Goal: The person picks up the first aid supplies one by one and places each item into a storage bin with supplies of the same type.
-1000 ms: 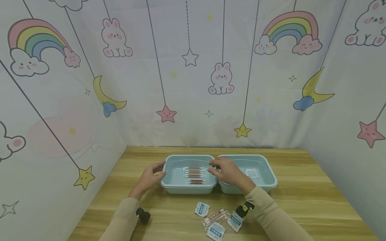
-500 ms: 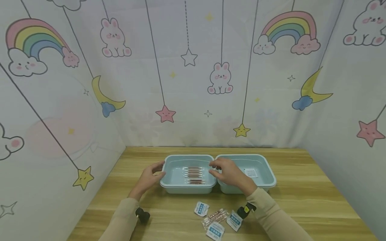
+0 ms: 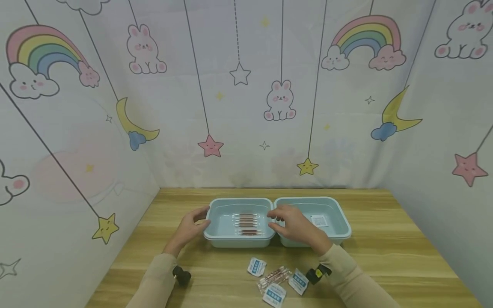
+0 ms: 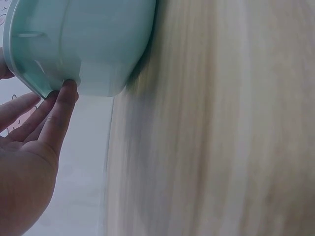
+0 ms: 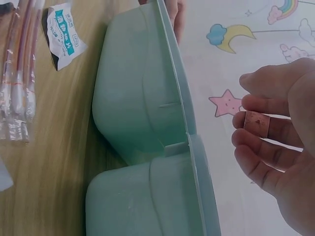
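In the head view, my left hand [image 3: 190, 226] touches the left end of a pale blue-green plastic basin [image 3: 239, 244]. Its extended fingertips [image 4: 69, 87] meet the basin's outer wall and rim in the left wrist view. Several brown-stemmed swabs in clear wrappers [image 3: 248, 232] lie side by side in that basin. My right hand [image 3: 294, 222] hovers where this basin meets a second, matching basin [image 3: 331, 209], which holds a white square packet [image 3: 319, 220]. In the right wrist view its loosely bent fingers are apart from the rim and hold nothing; one wears a bandage [image 5: 257, 125].
In front of the basins lie three white-and-blue packets, one at the left [image 3: 256, 267], one nearest me [image 3: 275, 295] and one at the right [image 3: 298, 281]. Among them is a bundle of wrapped swabs [image 3: 274, 278]. A printed cloth wall [image 3: 246, 171] borders the wooden table [image 3: 373, 231].
My right wrist has shifted slightly right, its fingers still over the junction of the basins. The left hand keeps its place at the basin, and the contents have not moved.
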Demonstrator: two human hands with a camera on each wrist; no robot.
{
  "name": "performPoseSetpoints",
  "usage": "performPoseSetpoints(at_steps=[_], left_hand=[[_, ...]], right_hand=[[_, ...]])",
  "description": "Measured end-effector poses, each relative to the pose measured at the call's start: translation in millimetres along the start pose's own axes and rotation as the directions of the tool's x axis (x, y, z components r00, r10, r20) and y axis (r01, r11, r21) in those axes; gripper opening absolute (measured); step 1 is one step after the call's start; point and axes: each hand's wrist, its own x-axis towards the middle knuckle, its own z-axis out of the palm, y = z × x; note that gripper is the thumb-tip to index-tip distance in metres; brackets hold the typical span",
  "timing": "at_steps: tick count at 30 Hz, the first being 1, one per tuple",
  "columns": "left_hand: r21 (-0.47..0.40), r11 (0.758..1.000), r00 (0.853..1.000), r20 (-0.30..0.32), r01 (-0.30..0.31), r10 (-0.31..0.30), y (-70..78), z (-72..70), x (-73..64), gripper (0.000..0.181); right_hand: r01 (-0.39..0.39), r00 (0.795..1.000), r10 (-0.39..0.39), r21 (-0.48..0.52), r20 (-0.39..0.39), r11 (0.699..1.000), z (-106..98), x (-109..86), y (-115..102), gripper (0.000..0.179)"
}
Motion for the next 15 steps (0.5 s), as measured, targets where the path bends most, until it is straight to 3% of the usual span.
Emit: performPoseSetpoints(at_steps=[7, 15], left_hand=[[0.003, 1.0, 1.0, 0.008, -0.014, 0.014, -0.5, 0.3, 1.3, 0.055], [0.002, 1.0, 1.0, 0.002, -0.002, 0.002, -2.5, 1.8, 0.5, 0.055]], right_hand=[[0.056, 0.998, -0.056, -0.001, -0.021, 0.998, -2.7, -8.4, -5.1, 0.02], [0.033, 0.999, -0.033, 0.021, -0.004, 0.999, -2.0, -18.0, -7.9, 0.02]])
